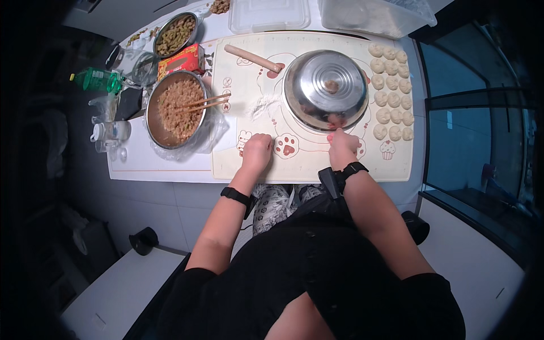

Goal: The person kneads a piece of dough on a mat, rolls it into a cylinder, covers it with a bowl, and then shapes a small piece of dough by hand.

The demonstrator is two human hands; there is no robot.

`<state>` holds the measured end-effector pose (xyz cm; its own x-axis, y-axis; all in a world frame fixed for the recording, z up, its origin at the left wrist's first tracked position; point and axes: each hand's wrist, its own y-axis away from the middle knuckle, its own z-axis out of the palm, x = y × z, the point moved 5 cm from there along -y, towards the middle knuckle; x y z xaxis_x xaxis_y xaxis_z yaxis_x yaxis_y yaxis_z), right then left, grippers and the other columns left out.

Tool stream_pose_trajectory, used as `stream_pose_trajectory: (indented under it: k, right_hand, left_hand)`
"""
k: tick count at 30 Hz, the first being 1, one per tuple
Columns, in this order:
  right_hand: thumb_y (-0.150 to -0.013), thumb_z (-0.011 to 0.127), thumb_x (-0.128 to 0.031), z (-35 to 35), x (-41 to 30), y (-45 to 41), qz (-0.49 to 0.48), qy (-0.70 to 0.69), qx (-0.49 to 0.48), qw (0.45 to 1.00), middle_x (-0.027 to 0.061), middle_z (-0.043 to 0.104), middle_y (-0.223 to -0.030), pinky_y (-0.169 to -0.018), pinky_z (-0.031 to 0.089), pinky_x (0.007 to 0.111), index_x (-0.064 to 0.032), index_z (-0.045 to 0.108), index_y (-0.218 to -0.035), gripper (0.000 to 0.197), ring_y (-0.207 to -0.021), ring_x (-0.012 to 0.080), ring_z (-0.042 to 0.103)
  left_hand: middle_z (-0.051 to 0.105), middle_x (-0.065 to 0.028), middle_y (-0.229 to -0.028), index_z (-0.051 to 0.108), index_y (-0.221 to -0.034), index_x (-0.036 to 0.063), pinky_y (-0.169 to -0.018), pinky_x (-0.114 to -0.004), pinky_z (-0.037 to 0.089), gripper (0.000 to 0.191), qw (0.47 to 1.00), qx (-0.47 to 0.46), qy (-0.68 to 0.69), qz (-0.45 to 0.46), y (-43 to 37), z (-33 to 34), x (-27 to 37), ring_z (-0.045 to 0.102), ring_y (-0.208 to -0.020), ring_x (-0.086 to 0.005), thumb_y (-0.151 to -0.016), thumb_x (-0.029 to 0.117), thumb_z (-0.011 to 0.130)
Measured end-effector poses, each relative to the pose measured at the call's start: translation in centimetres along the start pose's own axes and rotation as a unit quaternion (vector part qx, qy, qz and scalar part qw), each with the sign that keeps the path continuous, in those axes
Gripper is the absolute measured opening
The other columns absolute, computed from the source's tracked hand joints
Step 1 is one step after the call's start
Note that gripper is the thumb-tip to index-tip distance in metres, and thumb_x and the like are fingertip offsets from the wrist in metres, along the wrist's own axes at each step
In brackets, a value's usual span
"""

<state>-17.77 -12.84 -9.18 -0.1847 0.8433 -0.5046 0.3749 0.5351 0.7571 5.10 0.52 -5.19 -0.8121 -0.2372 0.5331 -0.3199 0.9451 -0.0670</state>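
A stainless steel bowl (325,91) lies upside down on the cream silicone pastry mat (297,170). What lies beneath it is hidden. My right hand (343,144) is at the near rim of this bowl, its fingers bent around the edge. My left hand (257,149) rests on the mat as a loose fist, left of a printed paw, with nothing visible in it. A heap of white flour (263,106) lies between that fist and a wooden rolling pin (253,58). Several rows of pleated stuffed buns (393,98) line the mat's right side.
Left of the mat, a metal bowl of minced filling (180,110) holds a pair of wooden chopsticks (208,103). Behind it are a red box (182,59), a bowl of green pods (177,35) and a green bottle (95,80). Clear plastic containers (376,17) stand along the far edge.
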Motion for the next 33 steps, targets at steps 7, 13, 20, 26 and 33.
stream_pose_trajectory:
  k: [7,13,20,26,33]
  right_hand:
    - [-0.087,0.054,-0.006,-0.2,0.7,-0.4,-0.025,-0.130,0.042,0.990,0.0112,0.062,-0.078,-0.053,0.048,0.026,0.0032,0.059,-0.099,0.016,-0.064,0.0167,0.059]
    - [-0.085,0.053,-0.005,-2.7,-1.5,-5.8,-0.106,-0.190,0.054,0.975,0.0177,0.061,-0.102,-0.059,0.051,0.035,0.0032,0.052,-0.113,0.029,-0.075,0.0241,0.062]
    - [-0.086,0.052,-0.013,-3.5,-5.0,-12.8,-0.165,-0.023,0.017,0.986,0.0204,0.061,-0.105,-0.078,0.049,0.040,0.0027,0.052,-0.112,0.030,-0.095,0.0293,0.060]
    - [-0.085,0.042,-0.007,-2.0,-6.5,-7.1,-0.151,-0.065,-0.036,0.986,0.0051,0.053,-0.063,-0.041,0.036,0.030,-0.0023,0.059,-0.080,0.018,-0.053,0.0137,0.051]
    - [-0.090,0.034,-0.006,-1.2,-7.5,-6.1,-0.047,-0.217,-0.131,0.966,0.0077,0.057,-0.072,-0.045,0.046,0.029,-0.0001,0.059,-0.087,0.025,-0.054,0.0174,0.054]
  left_hand:
    - [0.056,-0.0108,-0.064,0.054,-0.071,0.0028,-0.058,-0.038,0.046,0.008,0.999,-0.020,-0.045,-0.013,-0.5,0.3,1.5,0.057,-0.063,-0.0266,-0.071,0.001,0.062]
    - [0.058,-0.0046,-0.071,0.051,-0.071,0.0061,-0.060,-0.025,0.041,0.017,0.704,0.027,0.643,-0.300,-4.3,3.1,1.2,0.051,-0.065,-0.0122,-0.081,-0.004,0.061]
    - [0.055,-0.0011,-0.066,0.052,-0.071,0.0065,-0.055,-0.020,0.039,0.017,0.677,0.067,0.680,-0.274,-10.4,4.4,1.7,0.048,-0.057,-0.0078,-0.080,-0.003,0.064]
    - [0.055,-0.0020,-0.067,0.051,-0.074,0.0065,-0.053,-0.019,0.039,0.016,0.677,0.048,0.684,-0.267,-10.0,3.6,0.5,0.048,-0.055,-0.0083,-0.080,-0.003,0.063]
    - [0.059,-0.0064,-0.072,0.050,-0.073,0.0058,-0.054,-0.021,0.043,0.016,0.718,0.021,0.636,-0.282,-11.2,3.3,1.5,0.051,-0.057,-0.0107,-0.081,-0.005,0.057]
